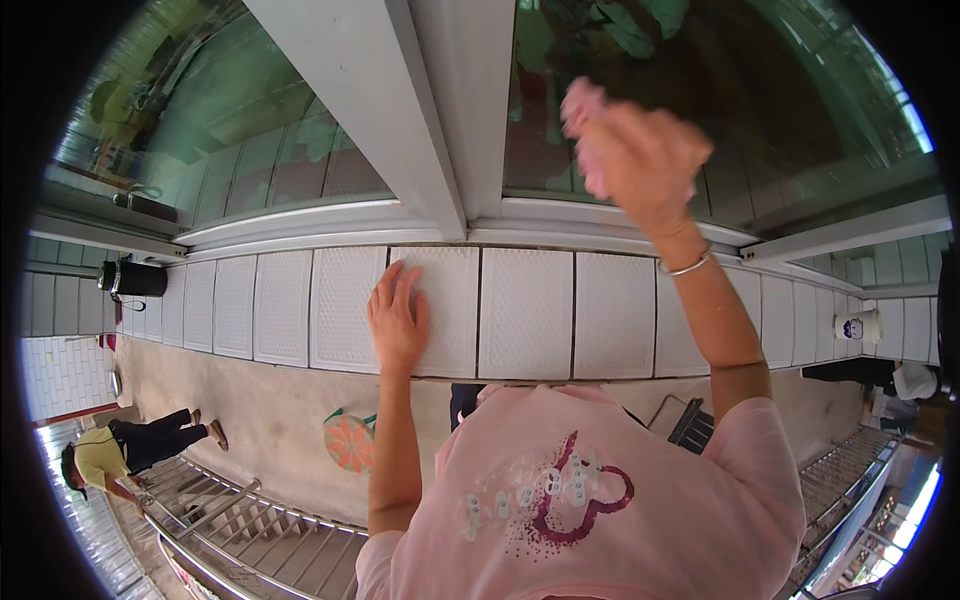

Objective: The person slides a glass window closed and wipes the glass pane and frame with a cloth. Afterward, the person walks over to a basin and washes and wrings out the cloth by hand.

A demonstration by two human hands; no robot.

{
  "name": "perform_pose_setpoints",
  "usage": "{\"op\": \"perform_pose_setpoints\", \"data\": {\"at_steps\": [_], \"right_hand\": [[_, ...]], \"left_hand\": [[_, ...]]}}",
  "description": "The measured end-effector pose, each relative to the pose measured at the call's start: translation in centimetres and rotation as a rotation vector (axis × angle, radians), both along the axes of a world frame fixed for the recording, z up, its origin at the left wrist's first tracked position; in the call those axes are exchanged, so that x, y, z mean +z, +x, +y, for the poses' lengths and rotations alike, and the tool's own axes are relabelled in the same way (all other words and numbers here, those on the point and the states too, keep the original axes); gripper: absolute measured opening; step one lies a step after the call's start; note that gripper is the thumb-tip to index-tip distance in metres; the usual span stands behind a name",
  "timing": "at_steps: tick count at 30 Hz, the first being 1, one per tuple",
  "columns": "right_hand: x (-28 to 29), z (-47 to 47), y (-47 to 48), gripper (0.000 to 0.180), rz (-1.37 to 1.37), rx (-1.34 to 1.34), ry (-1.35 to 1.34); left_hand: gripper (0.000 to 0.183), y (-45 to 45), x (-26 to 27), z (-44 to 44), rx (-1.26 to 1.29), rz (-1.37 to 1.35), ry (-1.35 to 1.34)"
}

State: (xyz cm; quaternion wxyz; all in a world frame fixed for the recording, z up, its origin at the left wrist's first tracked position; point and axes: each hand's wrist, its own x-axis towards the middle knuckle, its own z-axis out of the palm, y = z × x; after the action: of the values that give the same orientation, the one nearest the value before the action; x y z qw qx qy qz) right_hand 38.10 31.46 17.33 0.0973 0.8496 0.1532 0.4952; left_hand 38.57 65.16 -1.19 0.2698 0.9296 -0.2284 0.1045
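Observation:
My right hand (pixel 645 161), blurred and wearing a bangle at the wrist, grips a pink cloth (pixel 585 135) in front of the right window pane (pixel 757 112). Whether the cloth touches the glass cannot be told. On the white tiled sill (pixel 525 315) rests my left hand (pixel 399 315), fingers slightly apart and holding nothing. A thick white frame post (pixel 465 112) stands between the right pane and the left window pane (pixel 247 135).
A black flask (pixel 139 278) lies at the sill's left end; a white cup (pixel 859 325) is at the right. Behind me are a round stool (pixel 349 444), a black slatted object (pixel 691 427) and a metal railing (pixel 247 517). A person (pixel 112 454) in yellow holds the railing.

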Motion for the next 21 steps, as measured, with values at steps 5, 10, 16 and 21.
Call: {"op": "perform_pose_setpoints", "data": {"at_steps": [5, 10, 16, 21], "right_hand": [[12.6, -4.6, 0.4, 0.020, -0.678, -0.143, 0.074], [5.4, 0.5, 2.7, 0.018, -0.368, -0.045, 0.160], [-10.9, 2.3, 1.8, 0.019, -0.009, 0.116, 0.018], [-14.2, 1.0, -2.2, 0.013, 0.178, 0.005, 0.100]], "left_hand": [[0.033, 0.6, 0.8, -1.1, -0.014, 0.001, -0.021], [0.031, 0.7, 0.1, -0.1, 0.044, -0.002, 0.013], [0.030, 0.9, 0.2, -0.9, 0.018, 0.016, -0.019], [0.031, 0.8, 0.3, -0.8, 0.013, -0.024, 0.001]]}}
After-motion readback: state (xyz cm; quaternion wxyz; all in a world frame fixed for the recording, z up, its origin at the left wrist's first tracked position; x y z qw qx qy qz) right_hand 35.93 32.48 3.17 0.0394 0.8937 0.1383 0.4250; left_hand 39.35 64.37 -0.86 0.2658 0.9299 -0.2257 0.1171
